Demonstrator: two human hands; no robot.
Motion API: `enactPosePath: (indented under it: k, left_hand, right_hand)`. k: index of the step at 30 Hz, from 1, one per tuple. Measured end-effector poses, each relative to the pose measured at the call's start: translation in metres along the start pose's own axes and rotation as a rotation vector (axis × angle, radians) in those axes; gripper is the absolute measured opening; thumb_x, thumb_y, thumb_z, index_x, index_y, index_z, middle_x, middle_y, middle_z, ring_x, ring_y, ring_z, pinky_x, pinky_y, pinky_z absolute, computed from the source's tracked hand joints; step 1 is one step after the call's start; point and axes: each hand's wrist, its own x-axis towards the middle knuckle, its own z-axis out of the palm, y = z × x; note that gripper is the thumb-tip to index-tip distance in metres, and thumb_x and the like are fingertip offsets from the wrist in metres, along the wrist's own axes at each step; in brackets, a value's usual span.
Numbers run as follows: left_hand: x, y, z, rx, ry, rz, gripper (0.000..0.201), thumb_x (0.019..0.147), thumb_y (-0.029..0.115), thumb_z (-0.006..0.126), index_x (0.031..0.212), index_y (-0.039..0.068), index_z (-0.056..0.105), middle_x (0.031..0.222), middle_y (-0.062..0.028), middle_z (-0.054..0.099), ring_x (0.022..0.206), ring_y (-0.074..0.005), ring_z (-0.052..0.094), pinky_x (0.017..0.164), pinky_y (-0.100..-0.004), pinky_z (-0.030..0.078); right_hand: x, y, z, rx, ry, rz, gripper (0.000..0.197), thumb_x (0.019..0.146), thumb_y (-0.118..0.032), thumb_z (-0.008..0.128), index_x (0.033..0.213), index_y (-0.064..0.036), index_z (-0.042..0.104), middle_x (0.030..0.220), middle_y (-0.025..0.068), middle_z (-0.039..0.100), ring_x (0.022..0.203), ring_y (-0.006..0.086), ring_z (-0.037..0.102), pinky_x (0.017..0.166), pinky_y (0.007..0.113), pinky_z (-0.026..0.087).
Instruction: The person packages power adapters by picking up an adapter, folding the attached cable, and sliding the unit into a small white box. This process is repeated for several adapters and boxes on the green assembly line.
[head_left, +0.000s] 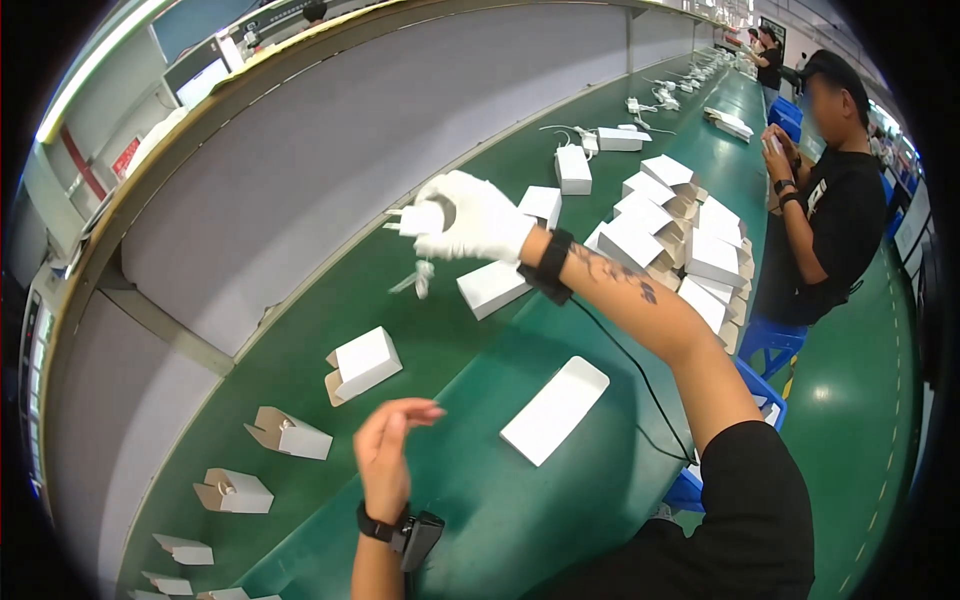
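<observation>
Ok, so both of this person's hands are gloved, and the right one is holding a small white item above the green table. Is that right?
Not quite: the head view shows the left hand is bare, so only the right hand is gloved. It does hold a small white item above the green table.

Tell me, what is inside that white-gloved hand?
The right hand grips a white block, narrow ends poking out on its left. The hand hides the rest. A white cable bundle shows below; whether it joins the block, I cannot tell.
</observation>
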Motion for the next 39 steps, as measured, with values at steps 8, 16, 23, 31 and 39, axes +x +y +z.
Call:
enactPosePath:
  k: [8,16,23,31,39]
  left_hand:
    - [0.031,-0.004,0.065,-1.087,-0.116,-0.47,0.087,0.088,0.062,0.047,0.136,-0.009,0.03,0.126,-0.022,0.051,0.119,-0.0335,0.05,0.1,-0.0436,0.041]
    - [0.033,-0.015,0.066,-1.25,0.093,-0.42,0.074,0.089,0.053,0.054,0.132,-0.005,0.038,0.123,-0.0161,0.053,0.116,-0.0284,0.05,0.1,-0.04,0.039]
    - [0.029,-0.048,0.03,-1.313,-0.102,-0.198,0.04,0.096,0.034,0.05,0.12,0.001,0.047,0.084,-0.004,0.055,0.08,-0.0147,0.054,0.081,-0.0317,0.045]
    - [0.023,-0.037,0.047,-1.032,0.049,0.052,0.031,0.101,0.033,0.039,0.111,0.005,0.049,0.097,-0.0091,0.06,0.086,-0.0163,0.053,0.082,-0.0286,0.042]
    - [0.019,-0.031,0.048,-0.152,0.324,0.217,0.045,0.101,0.044,0.032,0.108,0.005,0.052,0.127,-0.0158,0.056,0.114,-0.0196,0.052,0.095,-0.0321,0.039]
  right_hand:
    - [-0.088,-0.067,-0.008,0.668,-0.012,0.055,0.038,0.068,-0.027,0.077,0.092,-0.0033,0.059,0.088,0.0093,0.059,0.077,0.02,0.06,0.072,0.031,0.049]
    - [-0.146,-0.091,-0.008,1.427,-0.237,0.469,0.034,0.077,-0.015,0.073,0.103,-0.0016,0.055,0.09,0.0047,0.058,0.08,0.0128,0.058,0.071,0.028,0.049]
    - [-0.169,-0.111,-0.024,0.996,-0.442,0.26,0.047,0.075,-0.013,0.075,0.115,-0.0006,0.054,0.1,0.0063,0.061,0.09,0.0124,0.059,0.078,0.027,0.048]
    - [-0.178,-0.1,0.026,1.002,-0.18,0.275,0.044,0.079,-0.028,0.072,0.113,-0.0033,0.058,0.099,0.0021,0.059,0.088,0.0109,0.056,0.079,0.025,0.045]
    - [-0.165,-0.091,0.063,1.37,-0.377,0.684,0.026,0.083,-0.011,0.061,0.108,-0.0034,0.058,0.096,-0.0004,0.057,0.083,0.0065,0.054,0.071,0.022,0.046]
